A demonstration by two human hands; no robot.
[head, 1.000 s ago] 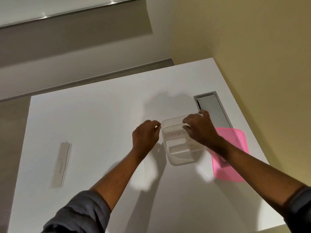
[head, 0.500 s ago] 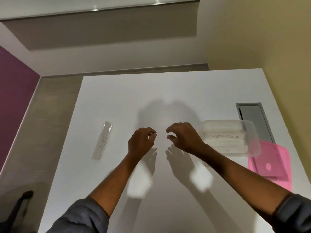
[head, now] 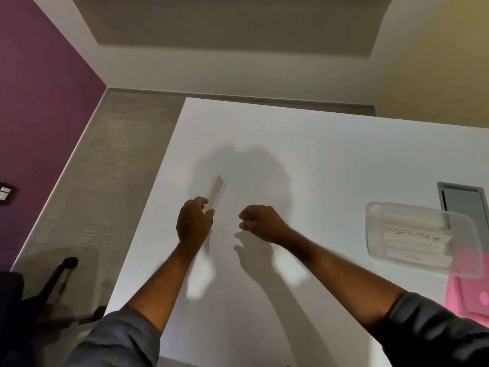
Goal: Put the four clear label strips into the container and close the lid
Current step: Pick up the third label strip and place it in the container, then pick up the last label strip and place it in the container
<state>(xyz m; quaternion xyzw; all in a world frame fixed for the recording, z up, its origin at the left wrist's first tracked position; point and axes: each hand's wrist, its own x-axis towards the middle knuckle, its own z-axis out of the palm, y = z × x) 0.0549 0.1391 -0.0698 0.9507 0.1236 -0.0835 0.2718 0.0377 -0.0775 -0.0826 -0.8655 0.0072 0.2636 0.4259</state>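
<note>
A clear label strip [head: 216, 191] lies on the white table [head: 317, 154] left of centre. My left hand [head: 194, 222] has its thumb and fingertips closed on the strip's near end. A little to the right, my right hand [head: 260, 222] hovers with loosely curled fingers and holds nothing. The clear container [head: 420, 238] stands open at the right with label strips inside, one reading SUPERMAN. Its pink lid [head: 468, 298] lies on the table just beyond the container's near side.
A grey cable hatch [head: 461, 198] is set into the table behind the container. The table's left edge runs close to my left hand. A dark office chair base [head: 55, 287] stands on the floor at the lower left.
Both hands left the container and moved left across the table. My left hand reached the lone strip and closed on its near end. The view swung left.
</note>
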